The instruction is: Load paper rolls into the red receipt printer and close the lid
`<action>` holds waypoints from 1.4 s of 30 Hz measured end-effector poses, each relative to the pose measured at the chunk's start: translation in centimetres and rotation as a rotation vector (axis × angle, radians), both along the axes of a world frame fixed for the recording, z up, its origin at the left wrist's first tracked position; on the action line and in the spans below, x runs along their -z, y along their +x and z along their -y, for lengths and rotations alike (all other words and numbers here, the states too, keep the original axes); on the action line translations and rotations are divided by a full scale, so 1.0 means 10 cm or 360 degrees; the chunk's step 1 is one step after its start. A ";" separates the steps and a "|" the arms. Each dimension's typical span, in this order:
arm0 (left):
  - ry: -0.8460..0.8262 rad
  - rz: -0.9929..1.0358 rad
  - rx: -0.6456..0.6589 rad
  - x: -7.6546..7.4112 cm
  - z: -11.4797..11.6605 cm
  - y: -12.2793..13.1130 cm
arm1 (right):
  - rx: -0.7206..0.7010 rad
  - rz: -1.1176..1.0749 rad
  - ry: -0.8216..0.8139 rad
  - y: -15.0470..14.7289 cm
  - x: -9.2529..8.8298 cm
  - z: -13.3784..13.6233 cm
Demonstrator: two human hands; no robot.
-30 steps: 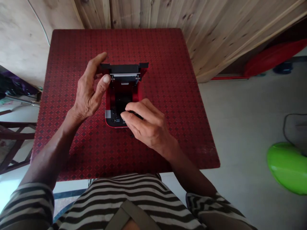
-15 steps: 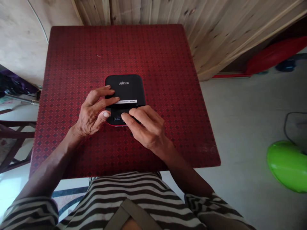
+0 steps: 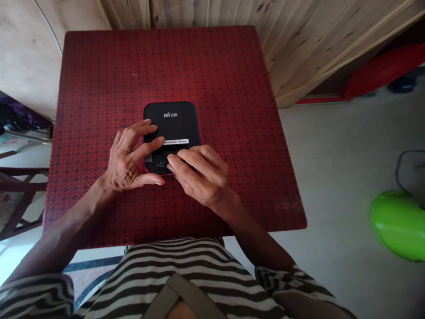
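Note:
A flat black device point(image 3: 179, 126) with rounded corners, a red rim and pale lettering lies on the red patterned table point(image 3: 232, 79). A white printed label point(image 3: 179, 141) crosses its face above a recessed dark section at the near end. My left hand point(image 3: 128, 155) rests on the device's left side, fingers apart, with its thumb stretched past the near edge. At the recess, my right hand point(image 3: 204, 175) has its thumb and fingers closed together. Whatever dark piece they pinch, if any, is hidden by the fingers.
A wood-plank wall point(image 3: 212, 13) borders the table's far side. To the left is a dark wooden chair point(image 3: 25, 190). A bright green rounded object point(image 3: 398, 226) stands on the pale floor at right, and a red object point(image 3: 381, 75) lies farther back.
My left thumb has moved from the device's near left corner to reach right, past its near edge. My right hand stays at the recess. The view has shifted slightly.

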State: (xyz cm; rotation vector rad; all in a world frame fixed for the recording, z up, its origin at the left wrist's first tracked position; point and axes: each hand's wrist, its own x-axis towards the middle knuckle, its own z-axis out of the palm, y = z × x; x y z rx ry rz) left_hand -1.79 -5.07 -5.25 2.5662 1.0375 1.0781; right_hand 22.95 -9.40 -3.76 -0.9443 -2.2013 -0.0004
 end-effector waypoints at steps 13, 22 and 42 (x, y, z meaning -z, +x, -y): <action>0.0131 -0.0058 -0.0388 0.04 0.49 -0.03 | 0.0651 -0.0741 -0.0959 0.99 0.37 -0.56; 0.0159 0.0002 -0.0345 0.10 0.48 -0.02 | 0.0589 -0.0579 -0.0947 0.83 0.68 -0.67; 0.0119 0.0033 -0.0410 0.08 0.49 0.03 | 0.0650 -0.0686 -0.0869 0.79 0.64 -0.65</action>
